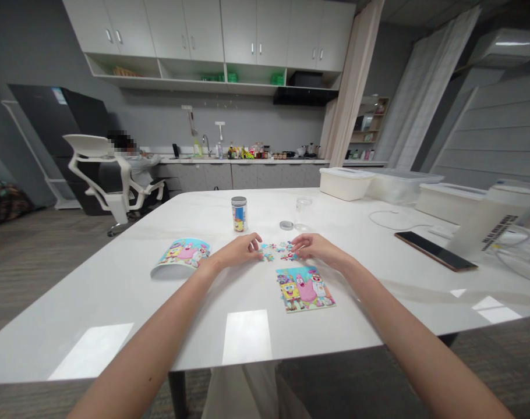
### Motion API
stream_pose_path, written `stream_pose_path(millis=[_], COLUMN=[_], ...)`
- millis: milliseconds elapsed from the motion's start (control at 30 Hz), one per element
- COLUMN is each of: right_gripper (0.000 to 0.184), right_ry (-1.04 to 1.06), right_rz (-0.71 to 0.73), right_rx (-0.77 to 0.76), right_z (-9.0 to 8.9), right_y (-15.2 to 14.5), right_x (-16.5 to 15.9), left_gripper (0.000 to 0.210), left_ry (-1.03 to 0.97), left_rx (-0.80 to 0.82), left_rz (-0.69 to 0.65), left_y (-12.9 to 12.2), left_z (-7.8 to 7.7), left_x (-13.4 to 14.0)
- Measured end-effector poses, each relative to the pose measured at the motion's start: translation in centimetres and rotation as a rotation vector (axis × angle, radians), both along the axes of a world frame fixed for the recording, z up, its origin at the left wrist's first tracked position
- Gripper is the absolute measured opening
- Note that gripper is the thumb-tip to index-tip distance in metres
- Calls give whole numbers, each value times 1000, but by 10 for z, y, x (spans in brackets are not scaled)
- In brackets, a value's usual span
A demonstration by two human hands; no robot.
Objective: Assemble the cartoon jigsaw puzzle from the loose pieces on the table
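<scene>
Loose jigsaw pieces (269,256) lie in a small pile on the white table between my two hands. My left hand (239,249) is at the pile's left edge, its fingers bent and apart, fingertips close to the pieces. On the opposite side, my right hand (315,247) has its fingers spread, the tips at the pile's right edge. Whether either hand pinches a piece is too small to tell. Nearer to me lies a square cartoon puzzle (306,290), with its picture facing up. A curved sheet with the same picture (184,254) rests left of my left forearm.
A lidded can (239,215) stands beyond my left hand. A clear jar (303,214) and a round metal lid (286,225) are behind the pile. To the right are a phone (435,250), cables, a white bottle and storage boxes (346,183). Someone sits in a chair at the far left.
</scene>
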State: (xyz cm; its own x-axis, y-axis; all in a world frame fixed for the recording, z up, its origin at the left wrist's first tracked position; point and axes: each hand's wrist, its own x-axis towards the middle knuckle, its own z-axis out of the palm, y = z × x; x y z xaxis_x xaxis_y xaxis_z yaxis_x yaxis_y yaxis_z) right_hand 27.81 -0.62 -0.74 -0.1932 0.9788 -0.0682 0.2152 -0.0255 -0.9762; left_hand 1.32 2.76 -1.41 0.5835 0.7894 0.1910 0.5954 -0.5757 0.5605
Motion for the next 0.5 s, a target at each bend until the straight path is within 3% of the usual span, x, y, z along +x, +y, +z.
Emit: stream_pose_path(millis=[133,500], right_gripper=[20,33], right_ry=[-4,-1], right_rz=[-19,-5], right_rx=[23,37], right_z=[0,0], right_y=[0,1], right_x=[-1,0], left_gripper=[43,51], left_ry=[-10,-9], left_rx=[-29,-142], left_rz=[-26,-80], left_y=[-1,-1], left_z=[1,6], left_x=[-2,-11])
